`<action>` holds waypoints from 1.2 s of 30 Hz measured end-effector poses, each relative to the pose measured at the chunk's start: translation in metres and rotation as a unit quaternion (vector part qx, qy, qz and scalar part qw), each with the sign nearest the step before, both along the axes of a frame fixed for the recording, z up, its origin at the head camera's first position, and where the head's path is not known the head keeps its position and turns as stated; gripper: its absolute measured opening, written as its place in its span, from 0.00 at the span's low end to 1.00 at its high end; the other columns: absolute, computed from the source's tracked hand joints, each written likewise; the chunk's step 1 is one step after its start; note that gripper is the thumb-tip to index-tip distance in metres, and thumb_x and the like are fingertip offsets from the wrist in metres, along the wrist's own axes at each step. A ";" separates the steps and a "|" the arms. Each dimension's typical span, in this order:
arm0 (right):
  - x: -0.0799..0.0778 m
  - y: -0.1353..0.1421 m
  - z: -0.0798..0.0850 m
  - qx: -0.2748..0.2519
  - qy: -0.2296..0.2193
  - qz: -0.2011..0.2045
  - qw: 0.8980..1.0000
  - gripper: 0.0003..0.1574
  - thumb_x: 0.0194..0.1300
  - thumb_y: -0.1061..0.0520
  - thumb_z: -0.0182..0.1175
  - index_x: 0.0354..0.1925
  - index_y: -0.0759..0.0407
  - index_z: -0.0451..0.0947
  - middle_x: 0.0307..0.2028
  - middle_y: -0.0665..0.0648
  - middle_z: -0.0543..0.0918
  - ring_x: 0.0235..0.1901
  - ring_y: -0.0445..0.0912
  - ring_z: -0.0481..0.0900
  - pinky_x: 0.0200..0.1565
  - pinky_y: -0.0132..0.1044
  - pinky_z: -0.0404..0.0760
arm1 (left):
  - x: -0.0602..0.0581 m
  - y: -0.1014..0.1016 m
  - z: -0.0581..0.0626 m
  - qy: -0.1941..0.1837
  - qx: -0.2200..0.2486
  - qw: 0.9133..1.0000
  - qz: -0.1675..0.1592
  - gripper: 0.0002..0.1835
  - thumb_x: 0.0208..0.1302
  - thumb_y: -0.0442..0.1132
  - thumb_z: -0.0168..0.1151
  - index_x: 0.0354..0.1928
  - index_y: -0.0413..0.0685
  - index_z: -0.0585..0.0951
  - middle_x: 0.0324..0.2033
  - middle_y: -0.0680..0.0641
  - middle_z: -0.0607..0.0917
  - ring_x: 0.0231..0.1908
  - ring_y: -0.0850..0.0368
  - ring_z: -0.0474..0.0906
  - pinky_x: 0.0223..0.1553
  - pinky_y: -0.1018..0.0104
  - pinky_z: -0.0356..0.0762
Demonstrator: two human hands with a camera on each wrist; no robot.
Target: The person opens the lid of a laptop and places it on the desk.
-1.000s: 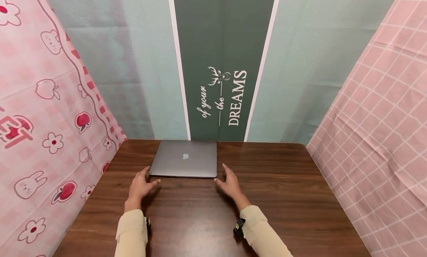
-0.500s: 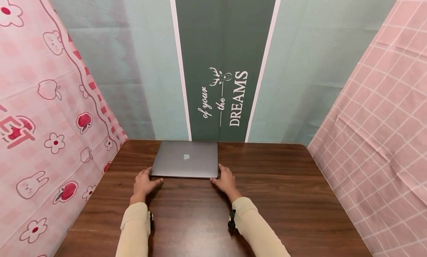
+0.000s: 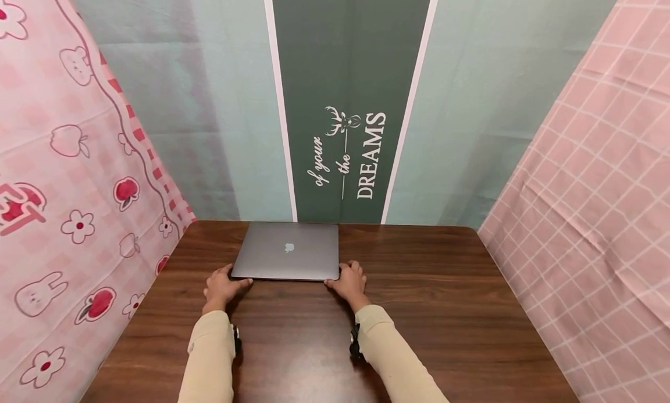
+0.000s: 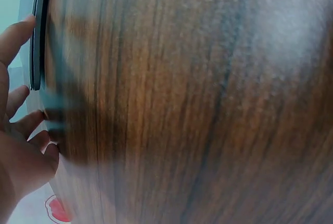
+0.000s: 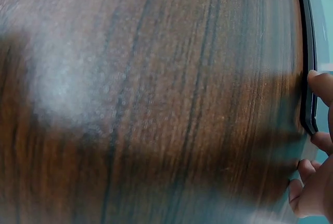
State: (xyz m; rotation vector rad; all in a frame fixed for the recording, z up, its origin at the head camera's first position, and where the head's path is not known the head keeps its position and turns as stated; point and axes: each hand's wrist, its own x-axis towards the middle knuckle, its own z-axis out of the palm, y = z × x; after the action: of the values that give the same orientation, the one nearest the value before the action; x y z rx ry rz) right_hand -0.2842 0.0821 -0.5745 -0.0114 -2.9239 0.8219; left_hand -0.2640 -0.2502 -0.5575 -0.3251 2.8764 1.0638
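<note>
A closed grey laptop (image 3: 287,252) with an apple logo lies flat at the far edge of the wooden table. My left hand (image 3: 220,288) holds its near left corner: thumb along the front edge, fingers by the side. At the near right corner, my right hand (image 3: 349,282) grips in the same way, with its outer fingers curled. In the left wrist view, the thumb tip touches the dark laptop edge (image 4: 39,41) and the index finger is at the corner. The right wrist view shows the other thumb against the edge (image 5: 308,52). The laptop's underside is hidden.
Brown wood-grain table (image 3: 445,310) extends on both sides and in front of the laptop. Behind it hangs a green-grey cloth (image 3: 345,71) with lettering. Pink patterned cloths border the left (image 3: 99,176) and right (image 3: 591,205) sides.
Both hands have closed in on the laptop's near corners, the right moving left from a small gap. The laptop shows no clear movement on the table.
</note>
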 end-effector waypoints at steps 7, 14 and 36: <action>0.005 0.001 0.000 0.017 -0.021 -0.010 1.000 0.41 0.44 0.42 0.73 0.52 0.64 0.77 0.56 0.67 0.67 0.54 0.60 0.64 0.46 0.54 0.65 | 0.001 0.008 -0.007 -0.018 -0.018 1.000 0.010 0.46 0.52 0.54 0.67 0.65 0.33 0.61 0.58 0.25 0.57 0.55 0.27 0.52 0.48 0.33 0.51; 0.004 -0.004 -0.001 0.005 -0.030 -0.027 0.999 0.40 0.44 0.44 0.74 0.51 0.65 0.78 0.54 0.66 0.67 0.53 0.59 0.63 0.46 0.54 0.65 | -0.002 0.014 -0.006 -0.015 -0.021 0.999 0.038 0.42 0.53 0.48 0.68 0.64 0.33 0.62 0.56 0.26 0.59 0.54 0.28 0.52 0.48 0.34 0.52; -0.004 -0.006 0.003 -0.400 -0.046 -0.022 0.915 0.33 0.46 0.67 0.68 0.49 0.78 0.67 0.40 0.70 0.76 0.37 0.54 0.77 0.41 0.43 0.77 | -0.013 0.013 0.005 0.029 0.167 0.983 0.071 0.40 0.48 0.33 0.63 0.63 0.27 0.57 0.57 0.25 0.63 0.56 0.31 0.58 0.57 0.45 0.56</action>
State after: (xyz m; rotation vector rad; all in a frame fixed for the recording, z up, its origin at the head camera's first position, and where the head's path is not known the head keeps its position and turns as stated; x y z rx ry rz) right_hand -0.2879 0.0758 -0.5717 -0.1814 -2.4190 1.9708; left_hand -0.2775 -0.2375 -0.5523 -0.4897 2.6863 1.5770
